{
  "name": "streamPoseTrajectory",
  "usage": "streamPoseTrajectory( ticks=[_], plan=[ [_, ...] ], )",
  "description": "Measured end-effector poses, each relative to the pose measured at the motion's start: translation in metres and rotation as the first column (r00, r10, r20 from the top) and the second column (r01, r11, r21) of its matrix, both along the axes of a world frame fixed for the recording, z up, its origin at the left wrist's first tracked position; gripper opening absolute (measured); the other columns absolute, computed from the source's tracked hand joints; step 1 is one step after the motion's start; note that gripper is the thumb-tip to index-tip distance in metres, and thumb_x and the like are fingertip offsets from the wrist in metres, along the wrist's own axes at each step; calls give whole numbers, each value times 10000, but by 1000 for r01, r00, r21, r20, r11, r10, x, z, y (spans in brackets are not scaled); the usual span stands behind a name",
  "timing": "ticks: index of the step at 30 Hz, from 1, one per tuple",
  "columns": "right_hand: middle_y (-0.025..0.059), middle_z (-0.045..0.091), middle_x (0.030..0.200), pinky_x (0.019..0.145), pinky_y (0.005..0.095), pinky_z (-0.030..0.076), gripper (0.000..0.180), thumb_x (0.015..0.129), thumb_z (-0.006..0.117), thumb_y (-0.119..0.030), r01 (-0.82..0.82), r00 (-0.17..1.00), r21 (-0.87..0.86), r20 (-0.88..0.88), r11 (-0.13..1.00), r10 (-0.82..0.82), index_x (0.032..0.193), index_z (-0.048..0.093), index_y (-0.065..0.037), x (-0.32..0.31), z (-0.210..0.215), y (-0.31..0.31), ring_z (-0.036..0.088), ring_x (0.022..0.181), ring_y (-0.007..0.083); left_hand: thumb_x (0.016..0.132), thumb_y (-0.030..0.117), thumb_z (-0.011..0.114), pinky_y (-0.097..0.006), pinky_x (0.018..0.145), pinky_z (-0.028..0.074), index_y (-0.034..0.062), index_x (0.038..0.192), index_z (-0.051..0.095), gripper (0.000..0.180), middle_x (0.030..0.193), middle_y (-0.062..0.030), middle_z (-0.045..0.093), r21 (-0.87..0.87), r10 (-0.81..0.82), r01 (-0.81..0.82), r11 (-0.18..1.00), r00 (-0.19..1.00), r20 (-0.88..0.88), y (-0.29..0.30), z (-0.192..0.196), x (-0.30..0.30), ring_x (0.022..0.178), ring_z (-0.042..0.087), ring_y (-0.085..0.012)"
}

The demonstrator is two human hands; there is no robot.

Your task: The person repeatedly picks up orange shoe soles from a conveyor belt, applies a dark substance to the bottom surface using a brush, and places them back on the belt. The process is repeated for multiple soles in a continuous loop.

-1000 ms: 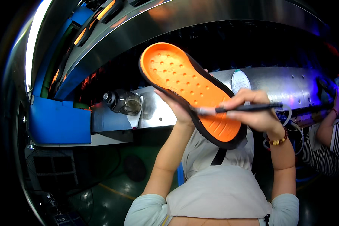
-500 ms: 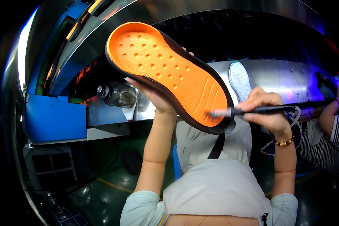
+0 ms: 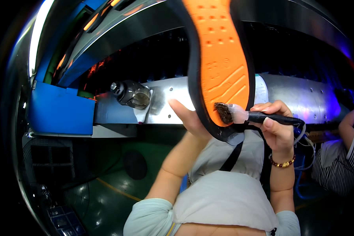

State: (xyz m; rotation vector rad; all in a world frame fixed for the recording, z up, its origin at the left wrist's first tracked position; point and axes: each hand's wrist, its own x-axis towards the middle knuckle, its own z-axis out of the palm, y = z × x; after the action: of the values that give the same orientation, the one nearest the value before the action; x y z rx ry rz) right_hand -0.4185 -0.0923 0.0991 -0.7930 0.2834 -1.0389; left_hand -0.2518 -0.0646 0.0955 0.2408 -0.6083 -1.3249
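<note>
One shoe sole (image 3: 220,67), orange face with black rim, has swung from a slant to nearly upright in the last second, toe now at 12 o'clock and cut off by the frame top. Left hand (image 3: 190,118) grips its back edge. Right hand (image 3: 275,126) pinches a black brush (image 3: 255,116), bristles now touching the heel end, so heel coating looks underway. Steel conveyor housing (image 3: 303,98) behind.

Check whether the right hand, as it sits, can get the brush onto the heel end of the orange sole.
Probably yes: the right hand holds the brush with its bristles already against the orange sole at its lower end, nothing between them.
</note>
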Motion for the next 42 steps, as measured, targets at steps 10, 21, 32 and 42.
streamPoseTrajectory(
  ticks=[10, 21, 32, 42],
  plan=[
    [179, 620, 909, 806, 331, 452, 198, 668, 606, 95, 5, 901, -577, -352, 816, -254, 846, 596, 9, 5, 7, 21, 589, 883, 236, 842, 357, 402, -361, 875, 420, -32, 1160, 439, 503, 1130, -163, 528, 120, 89, -66, 991, 978, -191, 4, -8, 10, 982, 547, -260],
    [160, 629, 883, 783, 318, 465, 172, 650, 637, 80, -85, 963, -451, -265, 888, -43, 809, 624, 14, -4, 20, -10, 600, 860, 225, 834, 333, 411, -361, 881, 411, -17, 1134, 467, 464, 1118, -156, 534, 161, 40, -19, 987, 991, -127, 1, -5, 15, 993, 535, -256],
    [114, 635, 807, 723, 284, 473, 144, 643, 677, 24, -287, 886, -640, -460, 713, -56, 778, 631, 1, 0, 33, -17, 610, 785, 193, 806, 287, 422, -342, 847, 434, -8, 1079, 480, 407, 1057, -155, 560, 63, 66, -62, 996, 996, -63, -11, 8, 29, 948, 557, -243],
    [101, 626, 776, 709, 278, 484, 185, 630, 685, 34, -361, 885, -622, -463, 694, 45, 805, 635, 2, 3, 35, -21, 614, 770, 194, 803, 255, 414, -337, 825, 451, -45, 1103, 470, 428, 1056, -183, 559, 66, -209, 213, 975, 976, -63, -17, 5, 41, 915, 576, -256]
  ],
)
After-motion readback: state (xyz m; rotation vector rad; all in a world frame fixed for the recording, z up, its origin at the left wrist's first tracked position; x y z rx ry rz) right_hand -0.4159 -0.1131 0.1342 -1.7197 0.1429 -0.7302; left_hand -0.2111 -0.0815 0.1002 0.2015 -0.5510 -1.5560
